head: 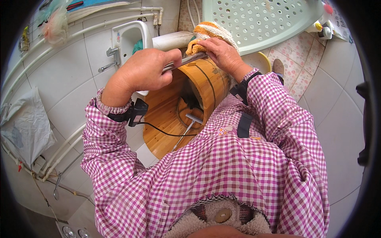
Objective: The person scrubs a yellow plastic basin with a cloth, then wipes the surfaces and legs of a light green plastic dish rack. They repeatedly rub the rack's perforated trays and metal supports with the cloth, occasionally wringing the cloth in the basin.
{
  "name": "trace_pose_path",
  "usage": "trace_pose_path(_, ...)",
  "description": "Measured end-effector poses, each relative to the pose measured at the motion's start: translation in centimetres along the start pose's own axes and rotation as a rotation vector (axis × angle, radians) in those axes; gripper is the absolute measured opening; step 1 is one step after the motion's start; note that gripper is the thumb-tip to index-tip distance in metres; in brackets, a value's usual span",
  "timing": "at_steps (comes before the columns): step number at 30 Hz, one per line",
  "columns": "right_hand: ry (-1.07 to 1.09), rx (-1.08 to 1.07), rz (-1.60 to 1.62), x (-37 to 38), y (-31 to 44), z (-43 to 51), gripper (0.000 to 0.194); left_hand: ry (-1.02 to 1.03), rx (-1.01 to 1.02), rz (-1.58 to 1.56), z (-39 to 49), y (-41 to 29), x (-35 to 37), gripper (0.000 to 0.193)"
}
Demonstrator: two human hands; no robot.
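Observation:
My left hand [146, 67] grips one end of a shiny metal bar [188, 60], which slants up to the right in front of me. At its other end, my right hand [221, 55] holds an orange-and-white striped towel [212, 29] bunched against the bar. Beneath both hands stands a wooden tub [214, 76] with dark bands around its staves. A squeegee-like tool with a flat head [194, 118] and thin handle lies low in the tub area; my checked smock hides the handle's lower end.
A white washbasin [146, 35] with a metal tap [112, 56] is on the left wall, beside white pipes [119, 20]. A pale green perforated plastic panel [253, 26] spans the upper right. Below it are a yellow-rimmed basin [266, 59] and a shoe [278, 66].

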State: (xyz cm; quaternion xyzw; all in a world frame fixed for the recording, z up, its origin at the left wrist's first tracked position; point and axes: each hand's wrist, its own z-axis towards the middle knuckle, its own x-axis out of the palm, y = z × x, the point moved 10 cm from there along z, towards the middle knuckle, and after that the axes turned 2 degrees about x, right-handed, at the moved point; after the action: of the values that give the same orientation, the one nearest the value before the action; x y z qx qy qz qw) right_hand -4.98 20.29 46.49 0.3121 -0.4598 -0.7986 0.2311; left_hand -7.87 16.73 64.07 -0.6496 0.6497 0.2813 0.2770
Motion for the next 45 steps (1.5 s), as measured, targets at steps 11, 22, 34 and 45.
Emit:
trace_pose_path(11, -0.052, -0.006, -0.027, -0.2, 0.1, -0.1, 0.036, -0.018, -0.041, -0.034, -0.1, 0.5, 0.0, 0.033)
trace_pose_path(22, -0.046, -0.001, -0.026, 0.1, -0.2, -0.2, 0.039, -0.033, -0.029, -0.048, 0.0, 0.3, -0.2, 0.029)
trace_pose_path(34, -0.048, 0.008, -0.011, 0.3, -0.6, -0.2, 0.040, -0.116, -0.084, -0.145, -0.3, 1.1, -0.2, 0.028)
trace_pose_path(45, -0.071, -0.021, -0.012, -0.1, -0.2, -0.3, 0.037, -0.035, -0.017, -0.048, 0.4, 0.6, -0.5, 0.028)
